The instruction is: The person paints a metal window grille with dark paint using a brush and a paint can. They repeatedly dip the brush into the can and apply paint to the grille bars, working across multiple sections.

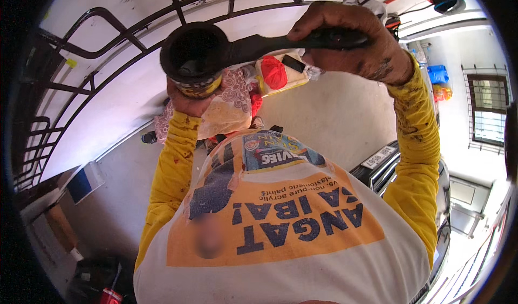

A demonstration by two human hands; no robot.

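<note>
My left hand (190,103) is wrapped around the lower part of a small paint can (198,88), whose rim and inside are coated in dark paint. My right hand (352,57) grips the handle of a dark, paint-coated paintbrush (263,45), held almost level. The brush's far end meets the can's rim on its right side; whether bristles dip inside cannot be told. Dark smears mark the right wrist and the yellow sleeve (417,114). Just beyond the can runs a dark metal grille (149,55) in front of a white wall.
Below the hands lie a patterned cloth (236,91), a red plastic bag (274,72) and a phone (293,63) on a pale, yellow-edged surface. A dark car (378,170) stands close at the right. A barred window (487,109) is farther right. A red container (110,296) sits at lower left.
</note>
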